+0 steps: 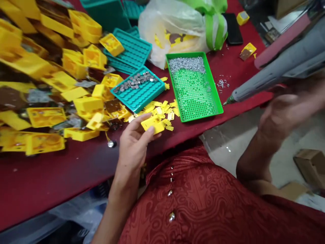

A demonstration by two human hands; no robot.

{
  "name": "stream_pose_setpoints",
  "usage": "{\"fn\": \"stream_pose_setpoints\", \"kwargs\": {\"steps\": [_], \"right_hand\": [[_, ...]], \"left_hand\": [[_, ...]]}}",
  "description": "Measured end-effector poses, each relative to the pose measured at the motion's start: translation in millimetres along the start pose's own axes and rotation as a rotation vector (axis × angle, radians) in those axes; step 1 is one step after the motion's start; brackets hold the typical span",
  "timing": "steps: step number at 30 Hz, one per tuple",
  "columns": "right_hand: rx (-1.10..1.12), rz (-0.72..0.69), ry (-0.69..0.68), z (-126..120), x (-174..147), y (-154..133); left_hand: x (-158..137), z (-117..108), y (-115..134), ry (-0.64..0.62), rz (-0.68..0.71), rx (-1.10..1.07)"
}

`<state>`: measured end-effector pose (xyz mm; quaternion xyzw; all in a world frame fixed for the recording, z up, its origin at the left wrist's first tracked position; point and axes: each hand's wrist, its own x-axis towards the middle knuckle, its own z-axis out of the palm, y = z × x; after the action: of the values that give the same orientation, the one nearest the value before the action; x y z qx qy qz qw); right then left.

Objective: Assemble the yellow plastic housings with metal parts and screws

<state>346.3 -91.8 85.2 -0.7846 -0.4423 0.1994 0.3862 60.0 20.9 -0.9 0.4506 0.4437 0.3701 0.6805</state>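
Observation:
My left hand [135, 139] pinches a flat yellow plastic cover [153, 124] between thumb and fingers, above the near table edge. A heap of small yellow plastic pieces [162, 110] lies just behind it. My right hand [281, 110], smeared by motion, is at the right, against the underside of a grey electric screwdriver [269, 71]. It appears closed on that tool, though its fingers are not clear. The screwdriver slants down left, its bit near the right rim of a green perforated tray [220, 103]. Small silver screws [188, 64] fill the tray's far end.
A teal ridged tray [149, 93] carries silver button cells [134, 81]. Many open yellow casings [45, 115] crowd the left. Behind are a plastic bag [175, 20] and a black phone [232, 28]. Loose screws [222, 83] lie right of the green tray.

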Motion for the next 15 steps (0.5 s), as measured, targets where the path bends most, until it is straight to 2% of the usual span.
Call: {"fn": "stream_pose_setpoints", "kwargs": {"steps": [4,8,10,13,15], "right_hand": [[0.032,-0.016,0.056,14.9,21.7,8.4],[0.229,-0.245,0.273,22.0,42.9,5.9],[0.335,-0.347,0.371,23.6,44.2,-3.7],[0.352,-0.327,0.506,32.0,38.1,-27.2],[0.418,-0.346,0.536,40.2,33.8,-41.8]], "left_hand": [[-7.0,9.2,-0.9,-0.015,-0.043,-0.007],[-9.4,11.5,-1.5,-0.021,-0.079,-0.03],[-8.6,11.6,-0.9,-0.026,-0.118,-0.063],[-6.3,14.2,-0.7,-0.044,-0.163,-0.099],[-4.9,18.1,-1.7,-0.061,-0.168,-0.117]]}}
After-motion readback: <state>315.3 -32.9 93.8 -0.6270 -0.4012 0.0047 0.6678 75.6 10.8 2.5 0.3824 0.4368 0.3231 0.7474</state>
